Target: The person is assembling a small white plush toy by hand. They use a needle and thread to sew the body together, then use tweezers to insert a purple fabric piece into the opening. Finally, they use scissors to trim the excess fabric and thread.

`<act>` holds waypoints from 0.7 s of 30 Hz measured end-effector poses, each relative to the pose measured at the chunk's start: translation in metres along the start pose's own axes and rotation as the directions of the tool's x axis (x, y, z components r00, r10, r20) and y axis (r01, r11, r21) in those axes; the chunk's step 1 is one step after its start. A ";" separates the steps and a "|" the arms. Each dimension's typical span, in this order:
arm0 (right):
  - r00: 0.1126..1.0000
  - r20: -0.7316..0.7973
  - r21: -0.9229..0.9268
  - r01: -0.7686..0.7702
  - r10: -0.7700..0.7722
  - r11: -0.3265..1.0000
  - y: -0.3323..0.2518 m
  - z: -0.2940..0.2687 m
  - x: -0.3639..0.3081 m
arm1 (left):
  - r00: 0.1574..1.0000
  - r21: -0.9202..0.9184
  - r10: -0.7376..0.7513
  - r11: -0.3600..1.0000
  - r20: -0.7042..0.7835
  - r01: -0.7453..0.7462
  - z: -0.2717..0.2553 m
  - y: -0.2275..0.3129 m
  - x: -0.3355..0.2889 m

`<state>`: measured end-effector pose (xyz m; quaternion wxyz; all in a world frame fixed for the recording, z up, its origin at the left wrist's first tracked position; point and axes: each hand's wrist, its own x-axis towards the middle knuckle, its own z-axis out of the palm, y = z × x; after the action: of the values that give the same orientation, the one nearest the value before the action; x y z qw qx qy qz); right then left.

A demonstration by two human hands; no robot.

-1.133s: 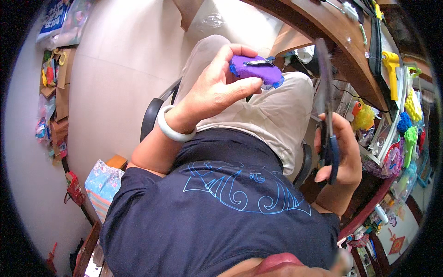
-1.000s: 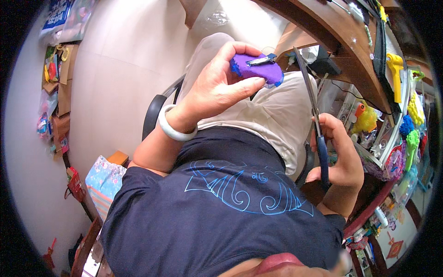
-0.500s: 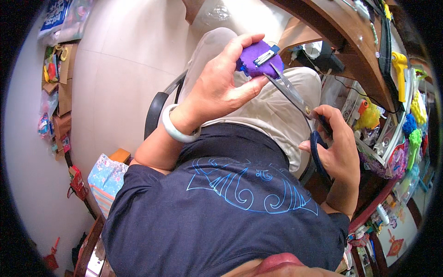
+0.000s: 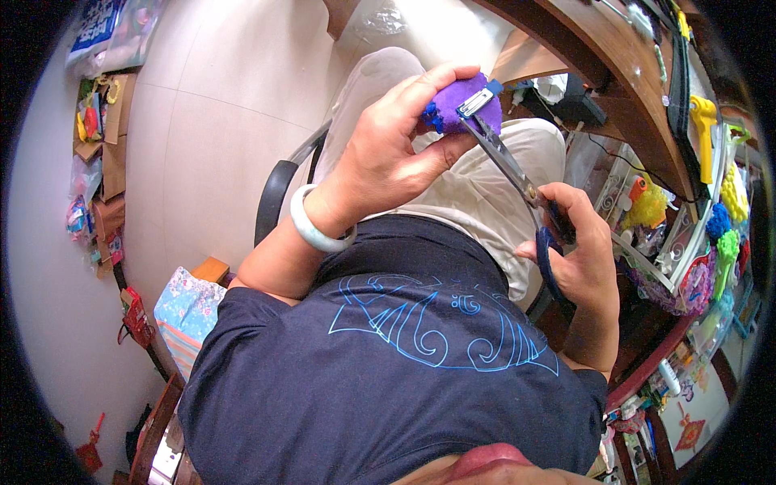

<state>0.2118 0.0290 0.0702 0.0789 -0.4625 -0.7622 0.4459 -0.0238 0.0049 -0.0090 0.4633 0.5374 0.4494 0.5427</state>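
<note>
Above my lap, my left hand (image 4: 400, 133) grips a round purple felt piece (image 4: 453, 98) between thumb and fingers. A metal hair clip (image 4: 475, 103) with a blue end lies across the felt's face, and dark blue yarn (image 4: 434, 117) bunches at its left edge. My right hand (image 4: 584, 250) is closed round the dark handles of a pair of scissors (image 4: 508, 168). The blades point up and left, their tips at the felt just below the clip; they look nearly closed. Whether the tips are cutting into the felt I cannot make out.
A wooden table edge (image 4: 558, 44) curves overhead at the right, with a yellow glue gun (image 4: 703, 133) by it. Beside my right arm stands a white rack (image 4: 671, 250) with colourful yarn and bags. A black chair armrest (image 4: 275, 194) is left of my lap.
The scissor blades have come together and their tips have moved up toward the clip. My left hand has shifted slightly right and tilted the felt; my right hand has moved a little left.
</note>
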 end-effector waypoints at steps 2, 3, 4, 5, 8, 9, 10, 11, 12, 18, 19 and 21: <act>0.998 -0.043 -0.029 0.054 -0.055 0.998 0.004 0.003 0.000 | 1.000 -0.059 -0.026 0.998 0.008 0.026 0.000 0.000 0.000; 0.995 -0.064 -0.045 0.080 -0.083 0.996 0.005 0.005 0.000 | 0.999 -0.062 -0.034 0.997 0.013 0.035 0.000 0.001 0.000; 0.993 -0.068 -0.063 0.094 -0.098 0.994 0.007 0.006 0.000 | 0.999 -0.066 -0.041 0.997 0.018 0.042 0.000 0.001 0.001; 0.991 -0.072 -0.081 0.108 -0.114 0.991 0.009 0.006 0.000 | 0.999 -0.039 -0.032 0.999 0.015 0.032 0.000 0.002 0.001; 0.994 -0.063 -0.087 0.079 -0.085 0.993 0.007 0.006 -0.002 | 1.000 0.029 -0.003 1.000 0.004 0.002 0.001 0.003 0.001; 0.996 -0.057 -0.081 0.058 -0.063 0.995 0.006 0.006 -0.003 | 1.000 0.043 0.009 0.999 0.000 -0.009 0.001 0.002 0.000; 0.995 -0.059 -0.059 0.073 -0.077 0.996 0.007 0.007 -0.003 | 1.000 0.059 0.022 0.998 -0.003 -0.021 0.001 0.002 0.000; 0.994 -0.062 -0.038 0.089 -0.091 0.995 0.010 0.008 -0.004 | 1.000 0.064 0.025 0.998 -0.002 -0.024 0.002 0.002 0.000; 0.992 -0.065 -0.016 0.104 -0.105 0.994 0.011 0.008 -0.004 | 1.000 0.068 0.027 0.997 0.000 -0.027 0.002 0.003 0.000; 0.990 -0.012 0.030 0.138 -0.138 0.990 0.014 0.007 -0.006 | 0.999 -0.022 0.029 0.999 0.041 -0.029 0.000 0.002 -0.002; 0.991 -0.015 0.025 0.134 -0.133 0.991 0.013 0.007 -0.006 | 0.999 -0.086 0.019 0.996 0.048 -0.015 0.000 0.001 -0.002; 0.992 -0.022 0.015 0.125 -0.124 0.992 0.012 0.006 -0.006 | 0.996 -0.123 -0.016 0.992 0.090 0.027 0.000 0.003 -0.003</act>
<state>0.2193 0.0230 0.0592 0.1185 -0.4180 -0.7850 0.4415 -0.0238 0.0019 -0.0069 0.5214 0.5263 0.3995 0.5400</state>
